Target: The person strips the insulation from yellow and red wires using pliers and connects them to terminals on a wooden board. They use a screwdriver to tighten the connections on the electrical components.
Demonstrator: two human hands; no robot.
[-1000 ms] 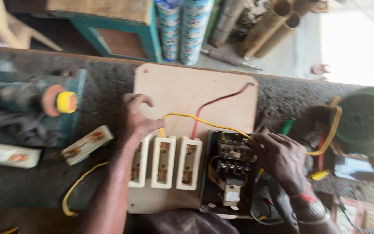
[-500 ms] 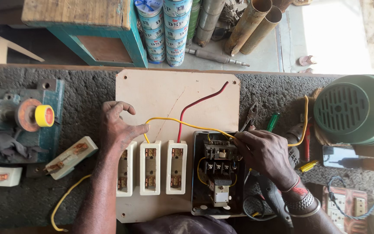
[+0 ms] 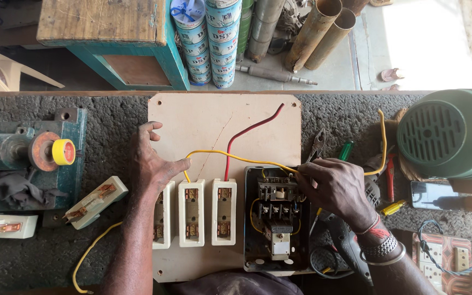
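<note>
Left hand (image 3: 151, 164) pinching a yellow wire (image 3: 236, 158) on a pale wooden board (image 3: 214, 117), right hand (image 3: 334, 186) holding the wire's other end at a black switch box (image 3: 274, 218), three white fuse holders (image 3: 192, 213) between, red wire (image 3: 249, 131) above, green motor (image 3: 449, 134) at right.

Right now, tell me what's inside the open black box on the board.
The black box holds a contactor block, terminals and looped yellow wires. The right hand covers its top right corner, so nothing shows there.
</note>
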